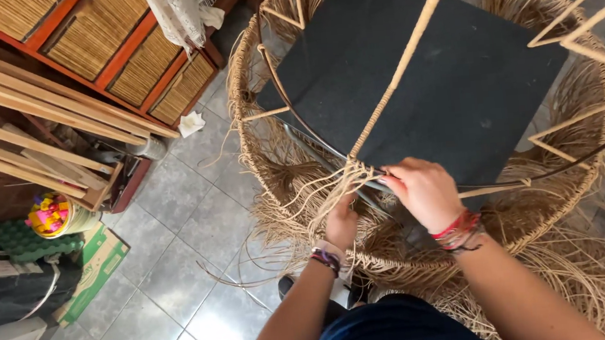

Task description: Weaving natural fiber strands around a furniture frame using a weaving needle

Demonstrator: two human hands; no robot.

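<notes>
Honestly, keeping tension matters here: the right hand (pixel 425 190) at lower center has its fingers curled, pinching the loose fibre strands (pixel 333 182) against the wrapped rod (pixel 396 74), while the left hand (pixel 341 223) just below grips them too, over the round woven frame (pixel 248 131).

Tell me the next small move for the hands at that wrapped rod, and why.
Probably draw the loose fibre strands taut toward the body. They fan out slack where the wrapped rod meets the metal frame; the right hand pinches at that joint and the left hand sits below them.
</notes>
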